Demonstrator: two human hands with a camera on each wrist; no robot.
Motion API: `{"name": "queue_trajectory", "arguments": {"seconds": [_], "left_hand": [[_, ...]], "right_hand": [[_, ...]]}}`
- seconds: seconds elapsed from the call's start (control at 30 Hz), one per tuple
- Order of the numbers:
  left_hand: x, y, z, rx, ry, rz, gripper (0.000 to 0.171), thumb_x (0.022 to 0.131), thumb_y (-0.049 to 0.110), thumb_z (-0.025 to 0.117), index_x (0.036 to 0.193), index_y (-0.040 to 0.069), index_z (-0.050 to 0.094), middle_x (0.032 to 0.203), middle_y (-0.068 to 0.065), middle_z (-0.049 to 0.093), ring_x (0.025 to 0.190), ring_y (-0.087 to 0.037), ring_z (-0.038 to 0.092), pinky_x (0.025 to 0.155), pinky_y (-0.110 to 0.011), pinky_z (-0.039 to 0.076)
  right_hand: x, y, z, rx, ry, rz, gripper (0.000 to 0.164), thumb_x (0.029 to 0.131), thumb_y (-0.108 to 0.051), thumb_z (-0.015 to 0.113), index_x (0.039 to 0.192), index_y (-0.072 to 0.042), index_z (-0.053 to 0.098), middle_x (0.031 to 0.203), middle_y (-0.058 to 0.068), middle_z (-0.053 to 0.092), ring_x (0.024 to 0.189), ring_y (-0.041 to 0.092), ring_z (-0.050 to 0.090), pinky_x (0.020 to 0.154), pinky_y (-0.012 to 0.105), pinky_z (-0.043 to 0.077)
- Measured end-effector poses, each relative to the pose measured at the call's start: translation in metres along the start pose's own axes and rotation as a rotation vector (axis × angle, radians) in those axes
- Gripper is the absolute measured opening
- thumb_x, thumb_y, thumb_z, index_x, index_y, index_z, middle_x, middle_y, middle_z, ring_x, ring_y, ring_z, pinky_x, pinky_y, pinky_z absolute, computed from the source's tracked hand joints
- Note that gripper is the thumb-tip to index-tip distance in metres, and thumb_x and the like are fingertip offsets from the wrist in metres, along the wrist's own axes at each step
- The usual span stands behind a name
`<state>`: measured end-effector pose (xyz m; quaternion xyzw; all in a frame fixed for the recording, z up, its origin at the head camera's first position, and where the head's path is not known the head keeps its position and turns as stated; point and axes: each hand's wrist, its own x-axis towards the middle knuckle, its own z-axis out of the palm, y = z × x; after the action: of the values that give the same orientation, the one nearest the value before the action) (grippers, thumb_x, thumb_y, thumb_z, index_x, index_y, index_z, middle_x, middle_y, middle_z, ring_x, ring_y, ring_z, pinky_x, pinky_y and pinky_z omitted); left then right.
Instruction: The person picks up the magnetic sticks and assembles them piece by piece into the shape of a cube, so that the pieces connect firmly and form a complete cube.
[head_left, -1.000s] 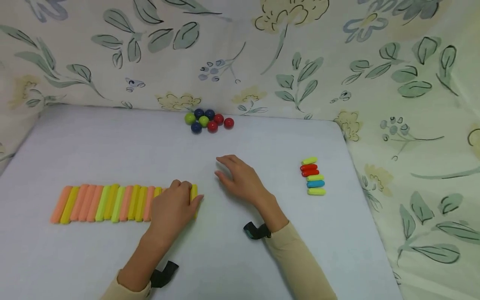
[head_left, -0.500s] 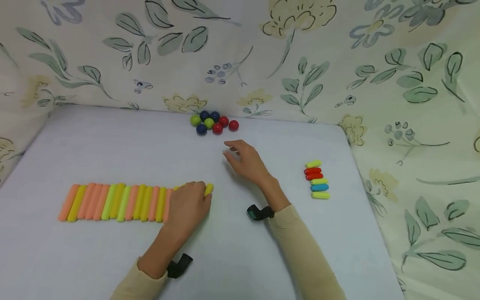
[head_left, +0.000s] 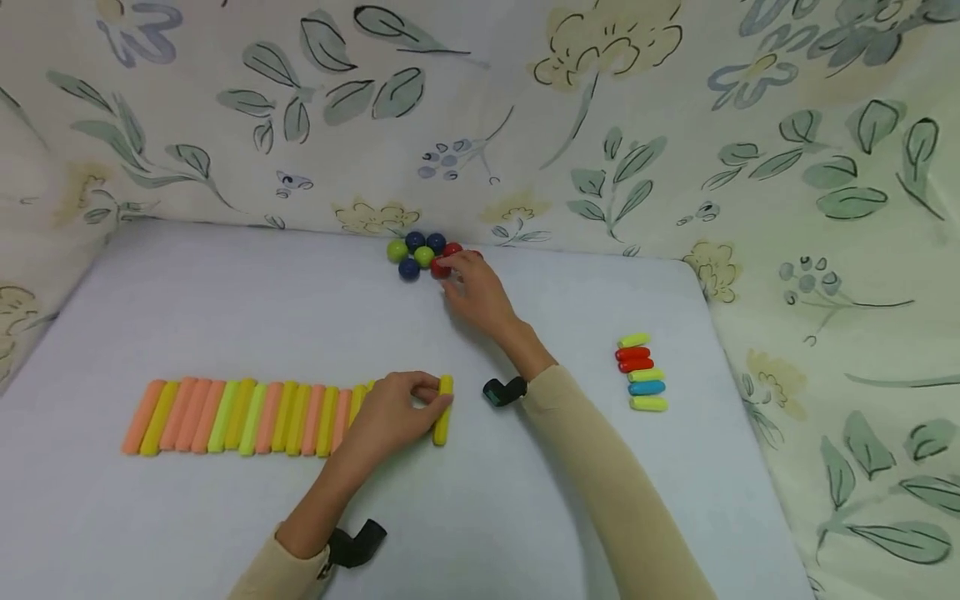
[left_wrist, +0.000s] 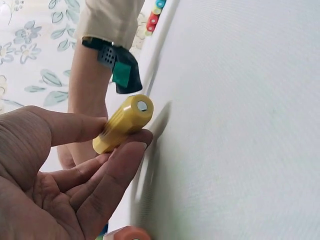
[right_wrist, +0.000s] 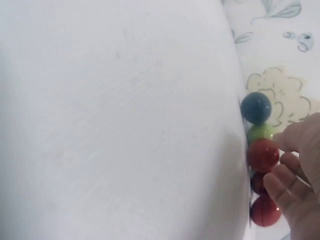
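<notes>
Thumb and fingers of my left hand point(head_left: 392, 414) pinch a yellow magnetic rod point(left_wrist: 125, 120), with a shiny metal disc in its end. In the head view this rod point(head_left: 443, 427) stands apart from the right end of a row of salmon, yellow and lime rods point(head_left: 238, 415), partly covered by the left hand. My right hand point(head_left: 478, 292) is at the ball cluster, its fingers spread beside a red ball point(right_wrist: 263, 155). Whether the fingertips touch the ball cannot be told. Blue balls point(head_left: 408, 268) and green balls point(head_left: 397, 250) lie next to it; another red ball is partly hidden behind the hand.
Several short rods, yellow, red and blue point(head_left: 647, 388), form a column on the right of the white table point(head_left: 555, 483). A floral cloth point(head_left: 510, 108) rises along the back edge, just behind the balls, and hangs along the right side.
My left hand has shifted right, carrying the yellow rod away from the row's end. My right hand has moved forward from mid-table to the red balls. The head view has shifted slightly.
</notes>
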<state>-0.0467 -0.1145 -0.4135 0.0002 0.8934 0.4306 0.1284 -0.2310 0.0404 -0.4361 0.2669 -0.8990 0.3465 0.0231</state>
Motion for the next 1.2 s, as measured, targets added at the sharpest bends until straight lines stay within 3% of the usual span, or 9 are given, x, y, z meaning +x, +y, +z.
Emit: {"name": "queue_trajectory", "arguments": {"seconds": [0.07,0.2,0.4,0.5,0.6,0.77,0.97,1.2], "left_hand": [[0.001,-0.003,0.002,-0.020,-0.005,0.004,0.034,0.098,0.028,0.077,0.121,0.003,0.077,0.093,0.003,0.079,0.094,-0.018,0.070,0.079,-0.035,0.056],[0.003,-0.008,0.003,-0.095,-0.042,0.000,0.037,0.098,0.028,0.076,0.123,0.001,0.075,0.094,0.001,0.079,0.073,-0.013,0.070,0.071,-0.031,0.055],[0.001,-0.012,0.010,-0.232,-0.106,-0.021,0.038,0.099,0.023,0.076,0.127,-0.002,0.072,0.097,-0.004,0.079,0.062,-0.015,0.071,0.064,-0.028,0.057],[-0.003,-0.009,0.015,-0.257,-0.103,-0.011,0.037,0.099,0.023,0.076,0.127,-0.001,0.073,0.097,-0.004,0.079,0.063,-0.016,0.071,0.065,-0.029,0.057],[0.000,-0.004,0.011,-0.257,-0.090,-0.027,0.035,0.100,0.024,0.075,0.125,0.001,0.075,0.100,-0.005,0.079,0.066,-0.016,0.073,0.068,-0.029,0.058],[0.027,0.003,-0.002,-0.253,-0.099,-0.019,0.037,0.101,0.027,0.073,0.127,0.001,0.073,0.106,-0.009,0.079,0.071,-0.017,0.075,0.073,-0.028,0.060],[0.056,0.014,-0.008,-0.236,-0.082,-0.039,0.042,0.102,0.031,0.070,0.130,-0.001,0.071,0.104,-0.011,0.079,0.074,-0.018,0.075,0.076,-0.030,0.061],[0.058,0.012,0.003,-0.157,-0.056,-0.072,0.042,0.102,0.028,0.070,0.130,-0.002,0.071,0.106,-0.013,0.080,0.069,-0.015,0.072,0.072,-0.026,0.055]], "right_hand": [[0.005,-0.001,0.004,-0.062,0.002,-0.020,0.035,0.101,-0.008,0.069,0.136,-0.004,0.067,0.138,0.013,0.063,0.126,0.028,0.059,0.110,0.036,0.050],[0.012,-0.001,0.007,-0.154,-0.009,-0.031,0.037,0.102,-0.011,0.070,0.138,-0.005,0.067,0.139,0.014,0.061,0.130,0.031,0.056,0.110,0.040,0.048],[0.002,-0.002,0.006,-0.152,-0.083,0.032,0.039,0.102,-0.019,0.072,0.138,-0.006,0.066,0.137,0.013,0.063,0.123,0.026,0.061,0.109,0.038,0.052],[-0.009,0.000,0.005,-0.101,-0.100,0.049,0.038,0.101,-0.019,0.075,0.135,-0.006,0.067,0.132,0.011,0.067,0.113,0.022,0.065,0.104,0.035,0.055],[-0.015,0.002,0.004,0.030,-0.099,0.045,0.036,0.099,-0.017,0.077,0.131,-0.005,0.068,0.126,0.008,0.072,0.110,0.019,0.068,0.102,0.031,0.056],[-0.020,0.000,-0.013,0.213,-0.076,0.074,0.033,0.098,-0.013,0.077,0.129,-0.004,0.069,0.125,0.009,0.073,0.113,0.022,0.072,0.102,0.032,0.058],[-0.037,0.005,-0.033,0.292,-0.076,0.136,0.033,0.099,-0.019,0.077,0.129,-0.006,0.070,0.123,0.008,0.074,0.113,0.022,0.072,0.101,0.036,0.059],[-0.068,0.016,-0.023,0.345,-0.107,0.206,0.035,0.099,-0.022,0.078,0.129,-0.008,0.071,0.121,0.007,0.075,0.110,0.020,0.072,0.101,0.037,0.059]]}}
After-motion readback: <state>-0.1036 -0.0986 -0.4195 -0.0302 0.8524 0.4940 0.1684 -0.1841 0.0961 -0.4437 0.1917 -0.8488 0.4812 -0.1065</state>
